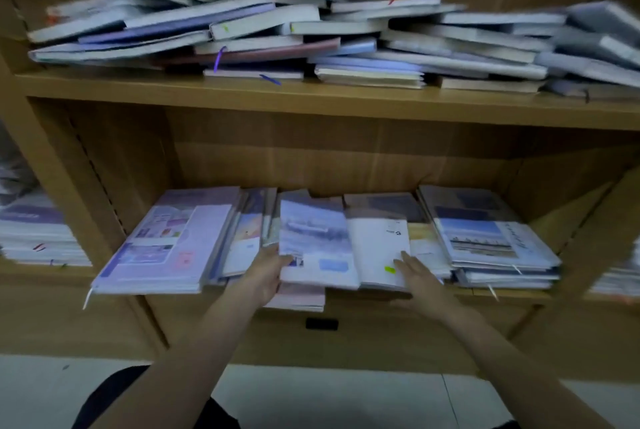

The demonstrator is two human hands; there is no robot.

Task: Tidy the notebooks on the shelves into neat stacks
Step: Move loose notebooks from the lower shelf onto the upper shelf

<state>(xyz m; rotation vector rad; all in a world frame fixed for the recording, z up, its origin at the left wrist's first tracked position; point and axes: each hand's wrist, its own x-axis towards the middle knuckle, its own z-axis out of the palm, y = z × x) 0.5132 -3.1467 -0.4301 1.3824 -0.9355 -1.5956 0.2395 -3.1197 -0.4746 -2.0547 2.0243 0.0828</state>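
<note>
Wooden bookcase [332, 106] over a pale tiled floor [311, 397], two shelves in view. The upper shelf holds a messy heap of notebooks [294, 27], too many and too blurry to count. The lower shelf has roughly four piles side by side: a purple-covered stack [162, 241] at left, a thin leaning bunch beside it, the middle pile [322, 248], and a tidier stack [491, 238] at right. Left hand [266, 273] has its fingers clamped on the middle pile's left edge. Right hand [415, 276] lies flat on the pile's right side, fingers spread.
</note>
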